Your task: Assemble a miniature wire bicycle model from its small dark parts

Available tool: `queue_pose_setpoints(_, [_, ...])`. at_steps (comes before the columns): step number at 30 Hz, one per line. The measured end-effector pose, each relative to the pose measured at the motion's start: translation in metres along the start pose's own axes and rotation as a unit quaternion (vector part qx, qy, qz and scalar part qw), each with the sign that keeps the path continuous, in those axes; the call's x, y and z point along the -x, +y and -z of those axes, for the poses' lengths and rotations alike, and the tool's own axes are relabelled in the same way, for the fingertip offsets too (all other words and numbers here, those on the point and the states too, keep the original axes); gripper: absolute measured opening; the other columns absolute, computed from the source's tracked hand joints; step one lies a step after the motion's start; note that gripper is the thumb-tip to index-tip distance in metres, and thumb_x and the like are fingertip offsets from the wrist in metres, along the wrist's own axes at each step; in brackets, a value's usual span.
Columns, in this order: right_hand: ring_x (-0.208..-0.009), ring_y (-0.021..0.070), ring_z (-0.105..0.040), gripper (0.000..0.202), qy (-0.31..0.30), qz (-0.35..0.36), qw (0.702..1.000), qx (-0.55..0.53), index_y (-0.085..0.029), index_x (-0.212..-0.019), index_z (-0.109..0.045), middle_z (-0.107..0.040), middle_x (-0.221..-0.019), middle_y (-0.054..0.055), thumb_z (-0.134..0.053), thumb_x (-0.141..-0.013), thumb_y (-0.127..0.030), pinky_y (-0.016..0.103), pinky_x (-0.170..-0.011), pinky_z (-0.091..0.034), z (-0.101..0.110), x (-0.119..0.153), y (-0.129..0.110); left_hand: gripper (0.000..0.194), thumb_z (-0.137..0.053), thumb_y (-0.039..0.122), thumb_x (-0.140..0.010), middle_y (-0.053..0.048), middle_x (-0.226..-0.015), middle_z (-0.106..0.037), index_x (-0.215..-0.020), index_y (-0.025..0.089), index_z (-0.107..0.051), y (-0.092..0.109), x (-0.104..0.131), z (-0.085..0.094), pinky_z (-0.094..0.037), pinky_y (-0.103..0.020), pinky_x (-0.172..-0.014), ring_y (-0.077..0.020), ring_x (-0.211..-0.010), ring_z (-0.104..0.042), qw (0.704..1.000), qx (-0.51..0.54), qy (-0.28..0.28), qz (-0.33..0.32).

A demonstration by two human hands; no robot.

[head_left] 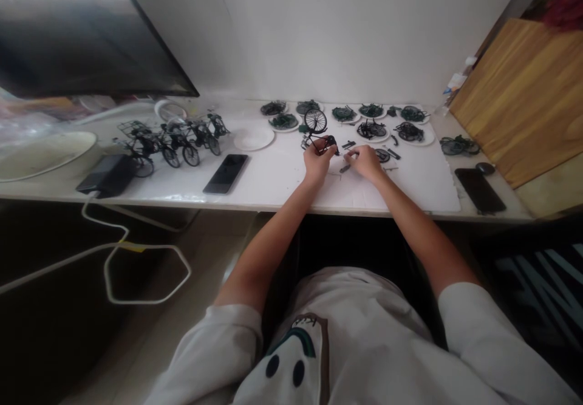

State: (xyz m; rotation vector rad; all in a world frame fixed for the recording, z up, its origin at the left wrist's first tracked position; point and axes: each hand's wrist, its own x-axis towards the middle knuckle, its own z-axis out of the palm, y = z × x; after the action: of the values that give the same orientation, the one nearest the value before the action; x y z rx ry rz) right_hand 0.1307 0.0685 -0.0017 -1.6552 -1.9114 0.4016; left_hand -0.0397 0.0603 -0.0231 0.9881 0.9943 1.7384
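Head camera view: the left hand (pixel 316 164) grasps a small bicycle (pixel 331 142) by its dark frame, thumb and fingers closed around it. Its spoked wheel (pixel 315 121) stands up beyond the left fingertips, towards the wall. The long axis slants from that wheel down towards the right hand (pixel 365 161), so the bicycle's lower end lies just left of the right fingertips, across a narrow gap. The right fingers are drawn together in a pinch; whether they grip a tiny part, one cannot tell.

A dark strip (pixel 345 169) lies just below the right fingertips, and short loose pieces (pixel 348 145) lie just beyond them. A loose wheel (pixel 382 155) sits beside the right knuckles. No large object visibly stands between the two sets of fingertips. Farther beyond the fingers are plates (pixel 387 139) of dark parts; well left of the left fingers are a phone (pixel 226 173) and standing bicycles (pixel 190 154).
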Motion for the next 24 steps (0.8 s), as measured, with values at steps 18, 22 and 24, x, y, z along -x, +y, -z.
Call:
queue_pose_setpoints(18, [-0.097,0.0272,-0.076,0.022,-0.027,0.011,0.998,0.057,-0.020,-0.108,-0.087,-0.083,-0.102,0.010,-0.077,-0.095,-0.035,0.032,-0.084,-0.053,0.001,0.006,-0.009,0.041,-0.090,0.029,-0.069,-0.005,-0.097,-0.078,-0.106,0.017,-0.075,-0.009,-0.004,0.001,-0.060,-0.031,-0.083,-0.0191,-0.090,-0.075,1.000,-0.001,-0.004,-0.026])
queue_pose_setpoints(22, [-0.100,0.0280,-0.076,0.020,-0.033,0.027,0.996,0.084,-0.020,-0.109,-0.085,-0.083,-0.104,0.011,-0.075,-0.098,-0.034,0.033,-0.087,-0.054,-0.002,0.007,-0.010,0.042,-0.089,0.029,-0.070,-0.006,-0.099,-0.079,-0.108,0.017,-0.076,-0.007,-0.003,0.002,-0.061,-0.032,-0.085,-0.0197,-0.092,-0.075,1.000,-0.013,-0.010,-0.022])
queue_pose_setpoints(24, [-0.103,0.0289,-0.076,0.020,-0.037,0.037,0.994,0.094,-0.020,-0.111,-0.083,-0.083,-0.106,0.012,-0.072,-0.100,-0.031,0.034,-0.090,-0.055,-0.005,0.007,-0.009,0.044,-0.089,0.029,-0.070,-0.006,-0.100,-0.080,-0.111,0.018,-0.076,-0.007,-0.003,0.002,-0.062,-0.033,-0.086,-0.0202,-0.093,-0.075,1.000,-0.016,-0.012,-0.023])
